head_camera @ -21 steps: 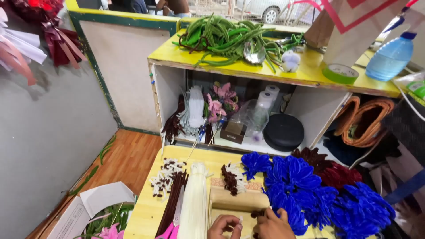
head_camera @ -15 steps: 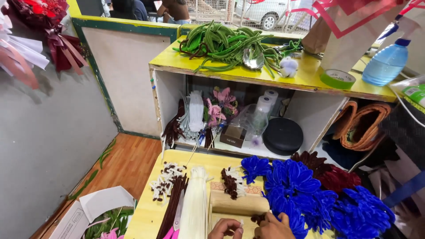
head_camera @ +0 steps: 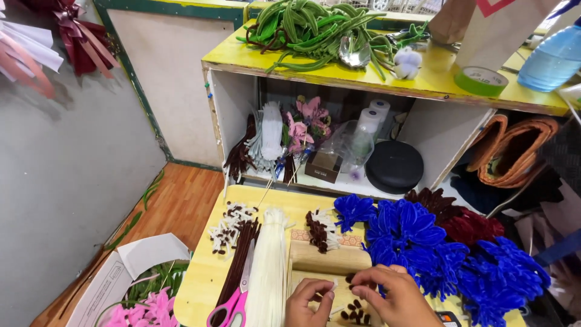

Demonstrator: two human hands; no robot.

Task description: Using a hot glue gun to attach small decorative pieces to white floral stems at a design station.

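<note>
Scissors: pink-handled scissors [head_camera: 233, 306] lie near the left edge of the yellow surface [head_camera: 200, 284], beside a bundle of dark brown stems [head_camera: 239, 254]; a careless elbow could, I judge, knock them to the floor.
White bundle: a sheaf of white stems [head_camera: 269, 266] lies just left of the hands, near enough to be nudged and scattered.
Left hand: the left hand [head_camera: 308, 303] has its fingertips pressed together, pinching a thin white stem [head_camera: 330, 290] over a pale wooden board [head_camera: 330, 260].
Right hand: the right hand [head_camera: 393, 297] is curled, fingertips pinching at the same small piece; what exactly lies between them is too small to tell.
Brown beads: small dark beads [head_camera: 354, 313] lie loose on the board between the hands; a slip could probably roll them off.
Blue flowers: fuzzy blue flowers [head_camera: 423, 239] crowd the right hand and might snag it.
</note>
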